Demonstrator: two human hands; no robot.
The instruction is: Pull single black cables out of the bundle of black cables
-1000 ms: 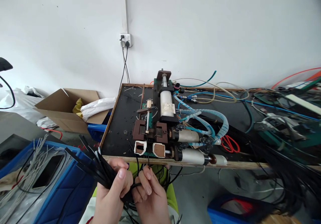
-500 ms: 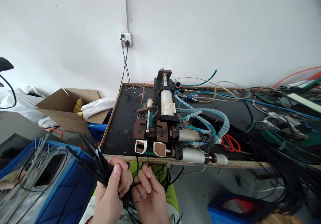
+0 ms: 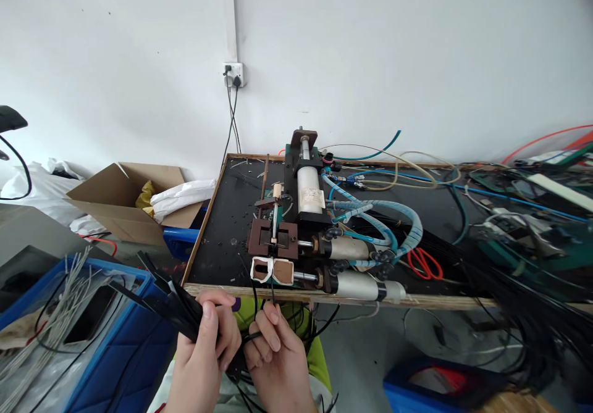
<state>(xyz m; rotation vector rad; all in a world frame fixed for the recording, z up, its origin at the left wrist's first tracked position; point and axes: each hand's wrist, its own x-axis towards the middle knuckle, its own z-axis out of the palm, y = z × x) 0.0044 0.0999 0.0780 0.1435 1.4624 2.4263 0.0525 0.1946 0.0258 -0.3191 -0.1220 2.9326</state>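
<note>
My left hand [image 3: 204,345] is closed round a bundle of black cables [image 3: 178,308], whose ends fan out up and to the left. Beside it, my right hand [image 3: 275,351] pinches a thin black cable [image 3: 273,292] that runs up into the pneumatic machine [image 3: 308,191]. The machine's two front clamp pads [image 3: 272,271], edged in white, are pressed together across that cable. Just behind them, the brown jaws [image 3: 273,239] are also closed. More black cable hangs below both hands.
To the left stand a blue bin [image 3: 139,339] with pale wires and a cardboard box [image 3: 120,215]. Black cables [image 3: 523,314] drape over the bench edge [image 3: 445,302] at right. Another blue bin [image 3: 398,382] is on the floor.
The machine's front pads and the brown jaws, apart before, have come together. Both hands keep their holds, almost unmoved.
</note>
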